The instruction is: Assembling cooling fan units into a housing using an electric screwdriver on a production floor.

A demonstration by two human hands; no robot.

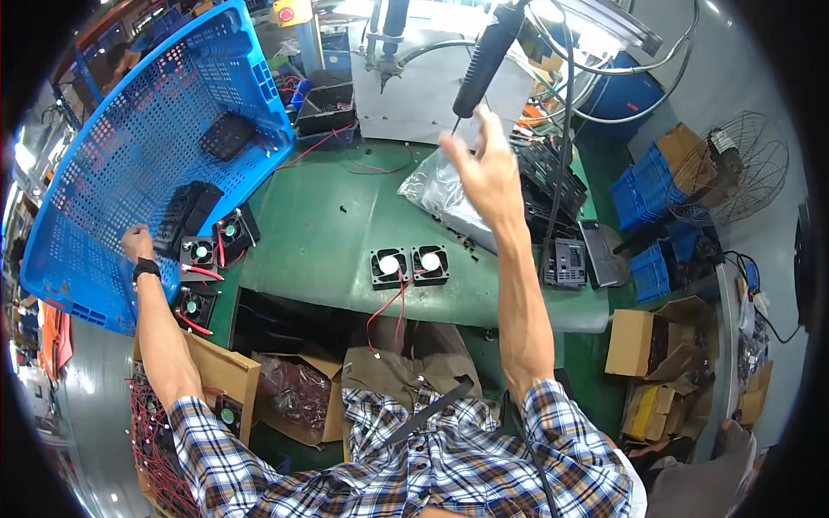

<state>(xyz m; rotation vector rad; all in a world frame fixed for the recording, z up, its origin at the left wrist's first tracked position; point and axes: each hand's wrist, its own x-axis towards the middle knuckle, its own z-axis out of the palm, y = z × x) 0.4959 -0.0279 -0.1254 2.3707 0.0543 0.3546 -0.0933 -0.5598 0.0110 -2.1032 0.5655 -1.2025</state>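
Note:
My left hand point(137, 244), with a black band on the wrist, is inside the tilted blue perforated crate point(104, 173). Its fingers look curled, and whatever they grip is hidden. Close to it in the crate lie black plastic housings point(190, 207). My right hand point(492, 177) is raised above the bench with thumb and fingers apart, holding nothing. Just beyond its fingertips hangs a black electric screwdriver point(486, 65). Two small square black fans point(389, 268) with red wires sit side by side at the bench's front edge. More black fans point(200, 252) lie beside the crate.
A clear plastic bag point(445, 192) and stacked black housings point(548, 177) occupy the right of the green bench point(319, 224). Cables dangle over that side. Open cardboard boxes point(298, 388) stand below the front edge. A wire-cage fan point(734, 168) stands at far right.

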